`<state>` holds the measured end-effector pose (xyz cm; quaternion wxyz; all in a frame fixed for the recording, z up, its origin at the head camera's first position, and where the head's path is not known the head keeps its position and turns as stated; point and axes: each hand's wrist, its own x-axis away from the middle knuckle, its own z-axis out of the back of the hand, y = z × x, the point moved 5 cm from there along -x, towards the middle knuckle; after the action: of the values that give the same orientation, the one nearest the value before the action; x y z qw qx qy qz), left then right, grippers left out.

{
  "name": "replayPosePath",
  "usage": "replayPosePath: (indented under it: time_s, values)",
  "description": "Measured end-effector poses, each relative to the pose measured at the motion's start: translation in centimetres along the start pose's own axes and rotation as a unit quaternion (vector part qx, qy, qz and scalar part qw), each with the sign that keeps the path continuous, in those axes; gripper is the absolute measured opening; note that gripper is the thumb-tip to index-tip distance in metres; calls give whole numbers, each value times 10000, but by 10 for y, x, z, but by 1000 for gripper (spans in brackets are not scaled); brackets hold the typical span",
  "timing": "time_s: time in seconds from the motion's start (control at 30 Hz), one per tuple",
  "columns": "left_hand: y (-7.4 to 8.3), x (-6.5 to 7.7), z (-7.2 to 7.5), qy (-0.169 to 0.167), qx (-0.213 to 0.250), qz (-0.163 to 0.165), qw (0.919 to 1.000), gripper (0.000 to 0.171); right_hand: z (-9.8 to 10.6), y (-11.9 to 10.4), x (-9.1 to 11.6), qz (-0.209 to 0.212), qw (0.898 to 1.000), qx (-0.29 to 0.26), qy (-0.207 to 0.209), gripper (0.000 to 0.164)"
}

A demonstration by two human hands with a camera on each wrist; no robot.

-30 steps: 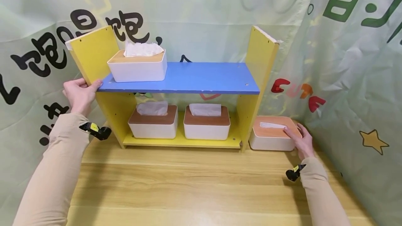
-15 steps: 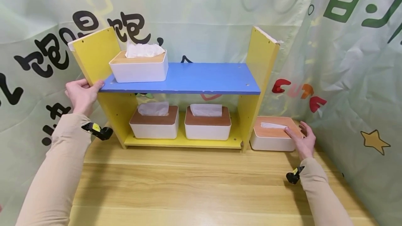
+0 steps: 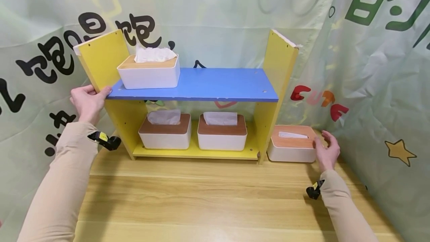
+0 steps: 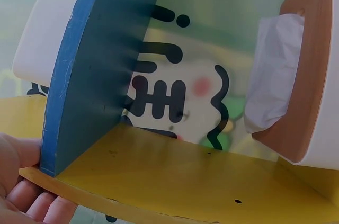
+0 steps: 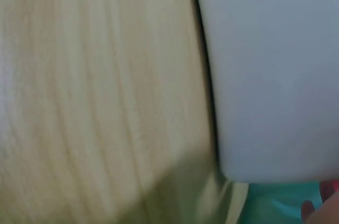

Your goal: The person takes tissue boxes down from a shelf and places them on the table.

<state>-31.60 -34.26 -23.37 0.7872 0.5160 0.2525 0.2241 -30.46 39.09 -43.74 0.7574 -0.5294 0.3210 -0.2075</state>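
Note:
A yellow shelf unit (image 3: 280, 68) with a blue middle board (image 3: 218, 83) stands on the wooden table. My left hand (image 3: 88, 102) grips its left side panel, the thumb at the blue board's front edge and the fingers curled round the yellow panel (image 4: 175, 181). At the unit's right, a white tissue box (image 3: 292, 154) with a wooden lid sits on the table. My right hand (image 3: 327, 152) is by this box's right end, fingers bent loosely, thumb at the lid's corner; whether it touches is unclear. In the right wrist view, fingertips (image 5: 323, 213) show beyond the box's white wall (image 5: 270, 75).
One tissue box (image 3: 149, 77) stands at the left on the blue board. Two more, a left box (image 3: 164, 140) and a right box (image 3: 221, 142), are on the bottom board. A printed cloth (image 3: 376, 85) hangs behind and along the right side, close to my right hand.
My right thumb has drawn back from the lid's top to its right edge, and the hand has shifted slightly right. The tissue box stays put. My left hand keeps its grip.

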Motion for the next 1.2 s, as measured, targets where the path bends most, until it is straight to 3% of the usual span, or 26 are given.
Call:
replayPosePath:
  time_s: [0.3, 0.5, 0.73, 1.2]
  values:
    - [1, 1, 0, -5, 32, 19, 10000, 57, -3, -17, 4, 55, 9995, 303, -94, 47]
    - [1, 1, 0, -11, 37, -4, 10000, 57, -3, -33, 8, 446, 9986, 282, 16, 45]
    - [1, 1, 1, 36, -22, 4, 10000, 58, -3, -54, 14, 714, 9970, -183, 255, 40]
    - [0, 3, 1, 53, -47, 12, 10000, 57, -12, -102, 29, 1358, 9856, -999, -122, 35]
